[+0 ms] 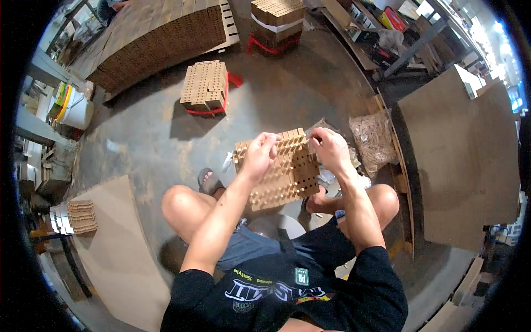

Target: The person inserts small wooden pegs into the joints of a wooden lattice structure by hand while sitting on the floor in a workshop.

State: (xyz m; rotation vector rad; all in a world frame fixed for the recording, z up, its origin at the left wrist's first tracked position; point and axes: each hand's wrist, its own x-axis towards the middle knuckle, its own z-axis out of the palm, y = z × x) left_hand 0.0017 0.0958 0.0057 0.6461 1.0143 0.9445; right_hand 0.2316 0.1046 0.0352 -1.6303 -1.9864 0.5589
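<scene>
Left hand (261,156) and right hand (330,148) are curling over one pegged block (272,180), far side; whether pinching, I cannot tell.

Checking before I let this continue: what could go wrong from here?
The left hand and right hand are close to protruding pegs, so a brush might knock some askew. The drilled block sits between the knees; a shifting leg could jolt it. The bag of wooden pieces lies on the right, where a leg might bump it.
</scene>
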